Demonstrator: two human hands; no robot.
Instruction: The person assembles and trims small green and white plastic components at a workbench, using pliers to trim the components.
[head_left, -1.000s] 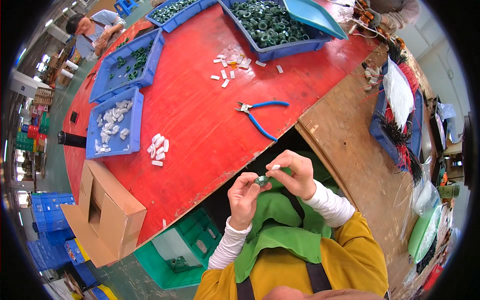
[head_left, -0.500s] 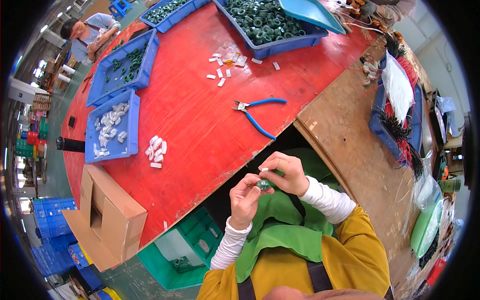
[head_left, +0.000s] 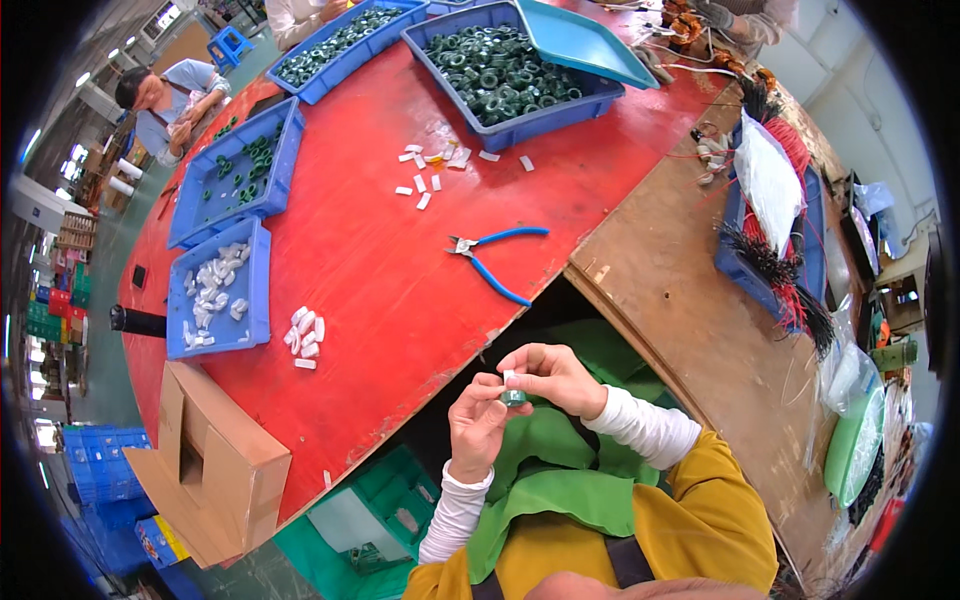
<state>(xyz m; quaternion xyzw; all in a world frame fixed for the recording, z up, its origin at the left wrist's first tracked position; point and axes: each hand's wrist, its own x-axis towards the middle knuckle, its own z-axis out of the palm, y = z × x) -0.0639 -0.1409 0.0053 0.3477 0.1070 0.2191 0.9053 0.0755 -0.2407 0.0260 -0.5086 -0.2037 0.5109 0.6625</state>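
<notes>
Just off the table's front edge, my left hand [head_left: 474, 428] is closed around a small dark green ring [head_left: 514, 398], its fingertips pinching it. My right hand [head_left: 562, 381] pinches a small white piece [head_left: 509, 377] against the top of that ring. Fingers partly cover both parts, so I cannot tell how they fit together. Blue-handled cutting pliers [head_left: 497, 284] lie with jaws apart on the red table [head_left: 380, 240], beyond my hands. Left of them is a pile of white pieces [head_left: 305, 335]; more white strips [head_left: 420, 184] are scattered farther back.
Blue trays hold green rings [head_left: 500, 75] and white pieces [head_left: 215, 290]. A cardboard box [head_left: 235, 460] stands at the left edge, with a green crate [head_left: 345, 550] below the table. Wire bundles [head_left: 775, 170] fill a tray on the right. Another person [head_left: 165, 105] sits at far left.
My right hand has brought the white piece down onto the green ring. Both hands sit slightly lower, and the whole view has shifted a little.
</notes>
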